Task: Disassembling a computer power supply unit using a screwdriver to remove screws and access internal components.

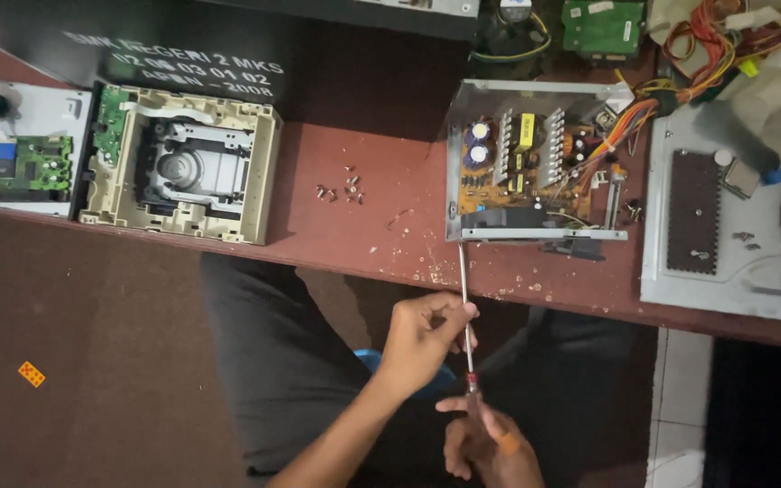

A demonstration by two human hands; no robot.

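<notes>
Far left of the frame sits an opened optical drive (180, 164), loose screws (341, 191) mid-table. Lower centre, the left hand (422, 336) pinches the long screwdriver (465, 307) shaft while the right hand (490, 443) grips its handle, tip at the open power supply (535, 163) upper right. Looks like lining up; steady aim needed.

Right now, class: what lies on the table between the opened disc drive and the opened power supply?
In the head view, a few loose screws lie on the red table between the disc drive and the power supply.
</notes>
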